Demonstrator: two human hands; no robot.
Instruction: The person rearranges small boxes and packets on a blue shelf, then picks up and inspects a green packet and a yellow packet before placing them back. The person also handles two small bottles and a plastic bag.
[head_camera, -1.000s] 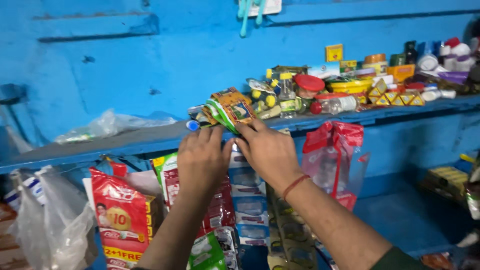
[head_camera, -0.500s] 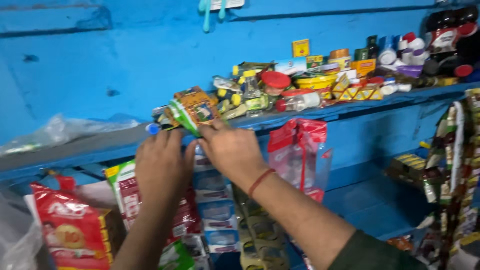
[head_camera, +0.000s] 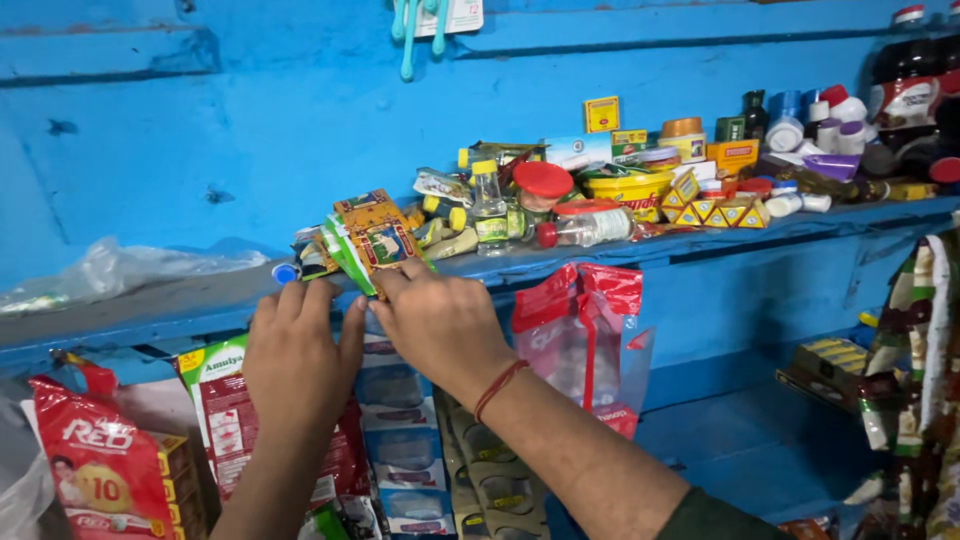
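Two hands up at the front edge of a blue shelf (head_camera: 150, 305), side by side and nearly touching. Right hand (head_camera: 440, 325) with a red thread at the wrist, fingertips pinching the lower corner of a small bundle of flat sachets (head_camera: 375, 240), orange and green in colour; grip closed on it, thumb hidden underneath. Bundle tilted, resting on the shelf edge, just left of a row of small yellow-capped bottles (head_camera: 487, 200). Left hand (head_camera: 295, 350) flat and spread below the shelf edge, fingertips reaching up to a blue bottle cap (head_camera: 286, 273) beside the bundle; not possible to tell if anything held inside. Farther right on the shelf, a red-lidded jar (head_camera: 542, 185), a yellow tub (head_camera: 628, 187) and many small boxes and bottles. Hanging under the shelf, a red-topped clear bag (head_camera: 580, 330) and strips of packets (head_camera: 400, 440). At lower left, a red packet (head_camera: 100, 465).
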